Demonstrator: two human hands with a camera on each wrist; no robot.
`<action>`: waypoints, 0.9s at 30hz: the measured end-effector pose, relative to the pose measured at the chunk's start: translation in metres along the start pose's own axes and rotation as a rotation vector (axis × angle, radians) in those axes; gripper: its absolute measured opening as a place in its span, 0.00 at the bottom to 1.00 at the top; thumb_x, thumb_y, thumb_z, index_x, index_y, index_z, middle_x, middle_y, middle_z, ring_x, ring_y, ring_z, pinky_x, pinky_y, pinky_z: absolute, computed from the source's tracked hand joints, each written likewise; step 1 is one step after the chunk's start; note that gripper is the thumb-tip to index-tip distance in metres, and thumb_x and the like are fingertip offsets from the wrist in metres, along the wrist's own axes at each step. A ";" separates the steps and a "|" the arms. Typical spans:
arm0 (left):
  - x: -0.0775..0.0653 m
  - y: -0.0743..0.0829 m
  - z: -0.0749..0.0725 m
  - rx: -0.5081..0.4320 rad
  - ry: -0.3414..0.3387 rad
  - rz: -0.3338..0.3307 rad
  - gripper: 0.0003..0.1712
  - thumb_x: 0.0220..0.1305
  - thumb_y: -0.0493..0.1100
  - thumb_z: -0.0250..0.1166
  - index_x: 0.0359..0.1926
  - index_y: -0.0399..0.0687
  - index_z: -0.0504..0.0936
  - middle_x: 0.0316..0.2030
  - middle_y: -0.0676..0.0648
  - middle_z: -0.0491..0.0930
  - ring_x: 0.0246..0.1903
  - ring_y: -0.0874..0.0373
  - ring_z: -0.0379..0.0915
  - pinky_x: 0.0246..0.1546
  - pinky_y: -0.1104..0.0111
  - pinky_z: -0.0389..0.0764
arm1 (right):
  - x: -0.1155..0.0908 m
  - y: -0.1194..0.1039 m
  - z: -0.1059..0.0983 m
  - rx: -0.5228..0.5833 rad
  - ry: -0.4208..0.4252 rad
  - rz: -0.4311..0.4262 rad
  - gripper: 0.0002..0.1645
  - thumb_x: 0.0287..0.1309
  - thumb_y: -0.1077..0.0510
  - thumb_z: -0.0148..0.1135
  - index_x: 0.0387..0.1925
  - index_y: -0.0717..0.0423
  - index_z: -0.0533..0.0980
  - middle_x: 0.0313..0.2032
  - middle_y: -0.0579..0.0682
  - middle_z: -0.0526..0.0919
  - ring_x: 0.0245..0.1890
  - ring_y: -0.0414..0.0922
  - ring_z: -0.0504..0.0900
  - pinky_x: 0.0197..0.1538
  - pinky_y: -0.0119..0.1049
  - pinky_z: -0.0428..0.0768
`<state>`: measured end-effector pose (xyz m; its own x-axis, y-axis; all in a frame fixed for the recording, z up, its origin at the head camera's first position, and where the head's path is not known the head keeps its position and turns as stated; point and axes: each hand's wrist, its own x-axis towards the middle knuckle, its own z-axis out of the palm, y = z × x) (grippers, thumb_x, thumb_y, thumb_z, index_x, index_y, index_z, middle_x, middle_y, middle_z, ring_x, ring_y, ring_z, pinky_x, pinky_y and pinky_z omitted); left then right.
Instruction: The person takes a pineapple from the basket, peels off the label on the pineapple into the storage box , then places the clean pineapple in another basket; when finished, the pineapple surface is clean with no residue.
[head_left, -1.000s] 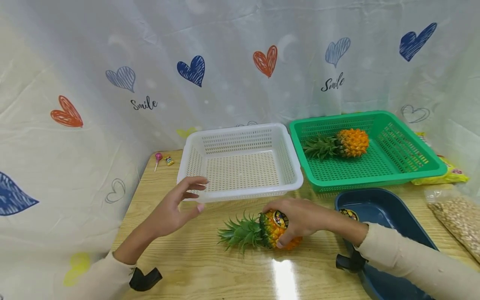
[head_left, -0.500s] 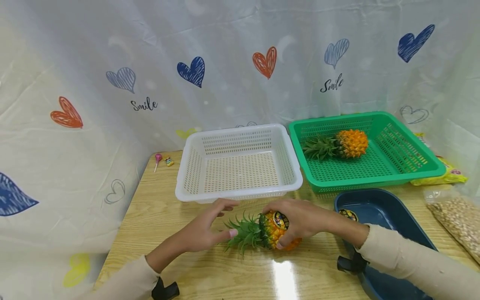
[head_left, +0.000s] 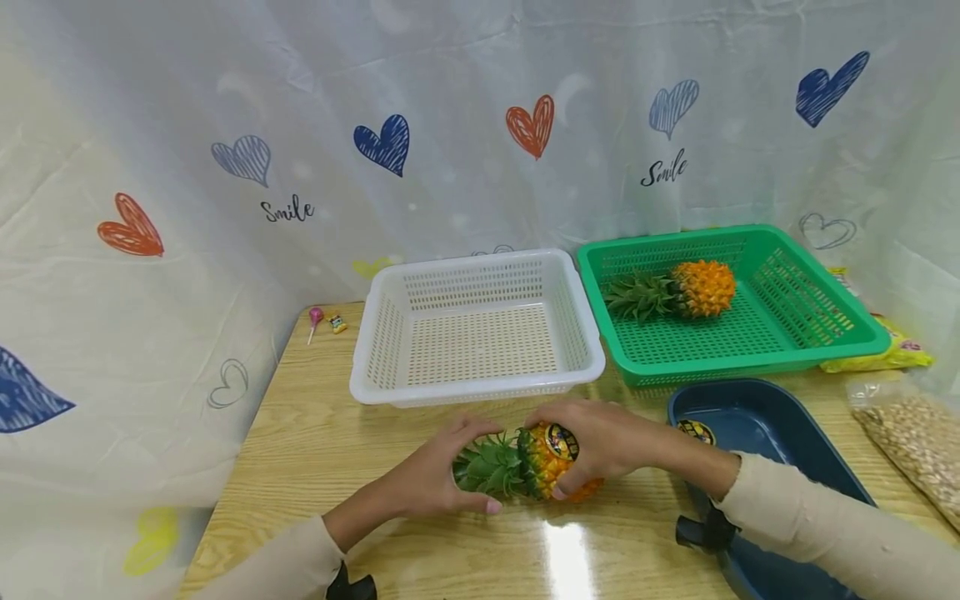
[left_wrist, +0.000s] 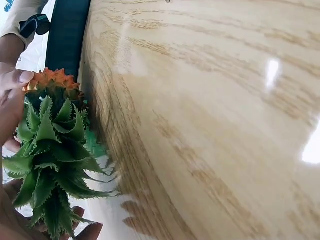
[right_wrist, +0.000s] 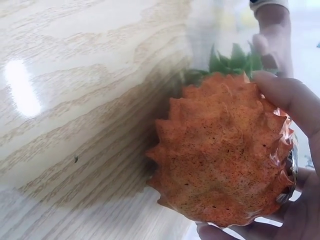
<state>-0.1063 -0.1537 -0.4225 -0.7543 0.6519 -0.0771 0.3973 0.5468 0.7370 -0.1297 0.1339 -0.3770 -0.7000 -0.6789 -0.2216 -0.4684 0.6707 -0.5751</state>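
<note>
A small orange pineapple (head_left: 542,473) lies on its side on the wooden table, its green crown (left_wrist: 50,150) to the left and a round label on its skin. My right hand (head_left: 600,442) grips the fruit's body from above, thumb on the near side; in the right wrist view the spiky orange skin (right_wrist: 220,150) sits between thumb and fingers. My left hand (head_left: 435,475) is curved round the leafy crown, with fingers on the far side and thumb on the near side. The palm hides the leaf tips in the head view.
A white basket (head_left: 477,392) stands behind the hands. Right of it, a green basket (head_left: 757,367) holds another pineapple (head_left: 703,288). A dark blue tray (head_left: 780,400) lies under my right forearm, near a bag of beige pieces (head_left: 911,429). A lollipop (head_left: 316,315) and a small packet (head_left: 336,322) lie back left.
My left hand has moved right and down from beside the white basket to the pineapple's crown, and its fingers now surround the leaves. The right hand and pineapple have stayed in place.
</note>
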 end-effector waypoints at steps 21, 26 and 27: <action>0.001 -0.002 0.002 0.030 0.018 -0.048 0.44 0.59 0.57 0.73 0.73 0.59 0.65 0.64 0.50 0.69 0.59 0.52 0.71 0.56 0.47 0.75 | -0.012 0.013 0.003 0.153 0.059 -0.056 0.48 0.51 0.30 0.71 0.68 0.45 0.69 0.64 0.47 0.73 0.61 0.50 0.75 0.58 0.53 0.76; 0.001 -0.002 0.002 0.014 0.012 -0.060 0.44 0.60 0.57 0.73 0.73 0.59 0.64 0.63 0.51 0.69 0.59 0.51 0.70 0.55 0.47 0.75 | -0.012 0.018 0.000 0.195 0.067 -0.072 0.37 0.61 0.32 0.64 0.65 0.44 0.72 0.62 0.45 0.76 0.64 0.50 0.74 0.61 0.55 0.75; 0.001 -0.002 0.002 0.010 0.011 -0.061 0.44 0.60 0.57 0.73 0.73 0.59 0.64 0.63 0.51 0.69 0.60 0.51 0.70 0.56 0.46 0.75 | -0.012 0.018 0.000 0.192 0.073 -0.073 0.35 0.63 0.32 0.62 0.64 0.44 0.73 0.62 0.45 0.76 0.63 0.51 0.74 0.60 0.55 0.75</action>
<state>-0.1069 -0.1531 -0.4257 -0.7831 0.6114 -0.1138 0.3557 0.5904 0.7245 -0.1300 0.1542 -0.3846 -0.7084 -0.6955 -0.1202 -0.4130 0.5466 -0.7285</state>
